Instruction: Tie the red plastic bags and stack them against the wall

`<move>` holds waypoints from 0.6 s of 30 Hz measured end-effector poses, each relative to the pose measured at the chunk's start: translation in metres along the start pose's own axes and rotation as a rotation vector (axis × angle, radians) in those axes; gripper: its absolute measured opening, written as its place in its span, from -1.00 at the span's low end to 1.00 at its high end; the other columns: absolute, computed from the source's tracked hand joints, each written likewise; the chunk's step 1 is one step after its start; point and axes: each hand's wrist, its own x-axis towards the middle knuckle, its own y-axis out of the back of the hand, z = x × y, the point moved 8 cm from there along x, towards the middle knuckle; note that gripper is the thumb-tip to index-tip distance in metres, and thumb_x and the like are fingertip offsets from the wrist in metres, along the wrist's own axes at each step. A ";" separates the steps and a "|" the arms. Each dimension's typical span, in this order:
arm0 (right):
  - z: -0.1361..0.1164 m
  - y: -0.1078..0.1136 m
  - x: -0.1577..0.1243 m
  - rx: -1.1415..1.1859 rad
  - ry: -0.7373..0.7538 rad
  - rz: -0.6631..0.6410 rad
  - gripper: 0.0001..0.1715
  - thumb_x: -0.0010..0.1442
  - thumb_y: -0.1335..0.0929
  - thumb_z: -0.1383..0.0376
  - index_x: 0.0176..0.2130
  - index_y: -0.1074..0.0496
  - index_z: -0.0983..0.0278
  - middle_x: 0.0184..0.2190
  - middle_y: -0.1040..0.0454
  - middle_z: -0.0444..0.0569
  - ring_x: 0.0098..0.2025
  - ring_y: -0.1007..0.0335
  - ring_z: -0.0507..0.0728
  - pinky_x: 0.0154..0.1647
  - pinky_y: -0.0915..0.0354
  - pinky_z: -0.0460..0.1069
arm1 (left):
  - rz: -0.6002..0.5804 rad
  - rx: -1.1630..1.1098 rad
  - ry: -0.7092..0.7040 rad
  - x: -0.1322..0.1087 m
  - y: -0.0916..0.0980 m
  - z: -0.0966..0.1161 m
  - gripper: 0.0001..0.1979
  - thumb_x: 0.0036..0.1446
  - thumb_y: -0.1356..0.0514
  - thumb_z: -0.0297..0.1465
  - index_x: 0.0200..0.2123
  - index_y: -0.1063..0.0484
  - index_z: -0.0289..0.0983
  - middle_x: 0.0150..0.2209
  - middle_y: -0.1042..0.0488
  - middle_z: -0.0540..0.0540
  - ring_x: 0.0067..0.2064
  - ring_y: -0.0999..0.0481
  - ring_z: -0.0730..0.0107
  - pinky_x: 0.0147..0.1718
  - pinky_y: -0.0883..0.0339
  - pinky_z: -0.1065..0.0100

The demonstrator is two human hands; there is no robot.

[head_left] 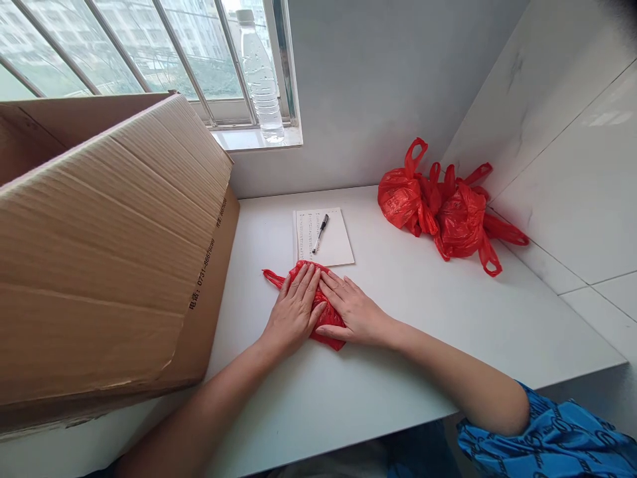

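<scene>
A red plastic bag (327, 323) lies flattened on the white table (428, 332). My left hand (294, 311) presses flat on its left part, fingers stretched out. My right hand (352, 308) lies flat on its right part, fingers pointing left and meeting the left hand. A handle loop of the bag sticks out to the left of my left hand. Most of the bag is hidden under both palms.
A big open cardboard box (109, 252) stands at the left. A sheet of paper (333, 242) with a black pen (320, 232) lies just beyond the hands. Bunched red bags (440, 209) sit by the tiled right wall. A clear bottle (261, 79) stands on the windowsill.
</scene>
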 end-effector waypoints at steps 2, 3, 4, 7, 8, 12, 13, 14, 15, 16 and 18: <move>0.000 -0.001 0.000 -0.019 -0.008 -0.005 0.11 0.24 -0.19 -0.24 0.43 0.20 0.36 0.45 0.26 0.13 0.48 0.41 0.25 0.45 0.24 0.27 | -0.001 0.010 0.002 0.000 -0.001 -0.001 -0.39 0.39 0.10 -0.26 0.41 0.11 -0.34 0.41 0.03 -0.21 0.44 0.09 0.13 0.37 0.15 0.00; -0.001 -0.002 0.000 -0.028 -0.012 -0.003 0.10 0.24 -0.18 -0.24 0.43 0.18 0.38 0.45 0.26 0.13 0.48 0.41 0.25 0.45 0.25 0.26 | 0.001 0.009 0.002 0.000 -0.001 -0.001 -0.39 0.39 0.10 -0.26 0.41 0.11 -0.35 0.41 0.03 -0.21 0.44 0.09 0.13 0.37 0.15 0.00; -0.001 -0.003 0.000 -0.036 -0.016 0.000 0.10 0.25 -0.17 -0.25 0.43 0.17 0.40 0.45 0.26 0.14 0.48 0.41 0.25 0.45 0.26 0.25 | 0.004 0.006 0.001 0.000 -0.002 -0.001 -0.39 0.39 0.09 -0.25 0.41 0.11 -0.34 0.41 0.02 -0.21 0.44 0.08 0.12 0.37 0.15 0.00; -0.002 -0.004 0.000 -0.036 -0.027 0.015 0.09 0.25 -0.16 -0.25 0.43 0.16 0.40 0.45 0.26 0.14 0.48 0.41 0.25 0.45 0.28 0.26 | 0.007 -0.019 0.000 0.000 -0.003 -0.002 -0.38 0.38 0.08 -0.25 0.42 0.12 -0.32 0.41 0.02 -0.21 0.43 0.08 0.12 0.37 0.15 -0.01; -0.002 -0.003 0.000 -0.024 -0.028 0.015 0.10 0.25 -0.16 -0.25 0.43 0.16 0.39 0.45 0.25 0.14 0.48 0.41 0.26 0.45 0.28 0.27 | 0.005 -0.034 -0.001 0.001 -0.003 -0.003 -0.38 0.38 0.07 -0.25 0.42 0.12 -0.30 0.41 0.01 -0.21 0.43 0.08 0.12 0.38 0.16 -0.02; 0.001 0.006 0.000 0.139 0.003 0.002 0.05 0.23 -0.22 -0.23 0.42 0.10 0.30 0.44 0.17 0.13 0.47 0.32 0.28 0.44 0.21 0.28 | -0.017 -0.178 0.000 0.001 0.007 -0.006 -0.40 0.37 0.01 -0.24 0.40 0.05 -0.22 0.40 -0.05 -0.19 0.43 0.03 0.12 0.36 0.08 -0.02; 0.005 0.013 -0.001 0.216 -0.009 0.030 -0.01 0.25 -0.22 -0.21 0.41 0.06 0.26 0.44 0.11 0.12 0.46 0.24 0.27 0.43 0.14 0.26 | -0.021 -0.237 0.017 0.001 0.014 -0.008 -0.42 0.37 0.01 -0.24 0.39 0.01 -0.19 0.39 -0.07 -0.19 0.41 -0.01 0.13 0.35 0.02 0.00; 0.012 0.021 -0.001 0.304 -0.039 0.082 -0.08 0.27 -0.21 -0.18 0.40 0.00 0.23 0.42 0.02 0.11 0.44 0.12 0.26 0.40 0.04 0.24 | -0.016 -0.294 0.046 0.001 0.022 -0.011 -0.45 0.37 0.01 -0.24 0.38 -0.04 -0.17 0.38 -0.09 -0.18 0.40 -0.07 0.14 0.32 -0.05 0.03; 0.021 0.031 -0.003 0.391 -0.085 0.154 -0.17 0.30 -0.20 -0.15 0.37 -0.07 0.20 0.38 -0.07 0.11 0.38 -0.04 0.25 0.35 -0.09 0.20 | -0.005 -0.341 0.086 0.000 0.032 -0.014 -0.48 0.38 0.02 -0.24 0.36 -0.08 -0.16 0.37 -0.12 -0.18 0.37 -0.13 0.15 0.29 -0.12 0.05; 0.032 0.040 -0.005 0.465 -0.138 0.235 -0.25 0.32 -0.19 -0.12 0.33 -0.15 0.19 0.34 -0.17 0.10 0.30 -0.20 0.23 0.27 -0.21 0.17 | 0.012 -0.370 0.132 -0.001 0.043 -0.018 -0.51 0.39 0.03 -0.24 0.33 -0.13 -0.15 0.35 -0.15 -0.19 0.34 -0.19 0.16 0.26 -0.17 0.07; 0.052 0.055 -0.011 0.546 -0.224 0.378 -0.38 0.34 -0.19 -0.08 0.22 -0.29 0.18 0.22 -0.32 0.08 0.10 -0.42 0.19 0.10 -0.35 0.13 | 0.045 -0.371 0.200 -0.003 0.064 -0.023 -0.55 0.38 0.02 -0.23 0.28 -0.22 -0.14 0.31 -0.22 -0.20 0.28 -0.29 0.13 0.21 -0.24 0.07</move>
